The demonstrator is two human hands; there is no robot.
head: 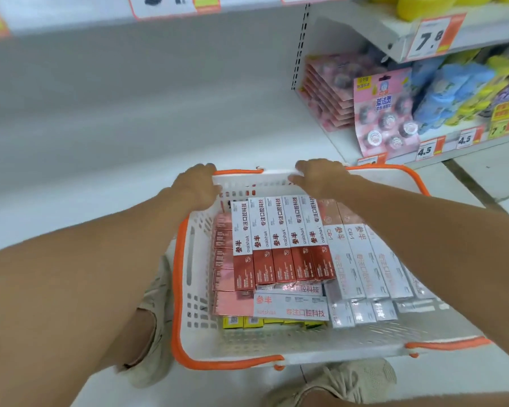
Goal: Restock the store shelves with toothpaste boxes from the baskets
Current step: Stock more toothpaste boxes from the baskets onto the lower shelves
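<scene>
White perforated plastic basket with orange rim [199,304] sitting on the floor below the shelf, packed with red-and-white toothpaste boxes [282,239]. Left hand [196,188] and right hand [321,176] both gripping its far rim, arms outstretched.

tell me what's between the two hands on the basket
In the head view, only the basket's far rim, white plastic with an orange handle end, spans the gap between the left hand and the right hand.

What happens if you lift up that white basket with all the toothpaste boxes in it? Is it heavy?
Probably fairly heavy: the white basket is packed with layers of toothpaste boxes. Its slotted plastic walls may flex a little. The left hand and right hand both grip the far rim, so lifted from there it would likely tip, and the loose boxes could slide.
</scene>
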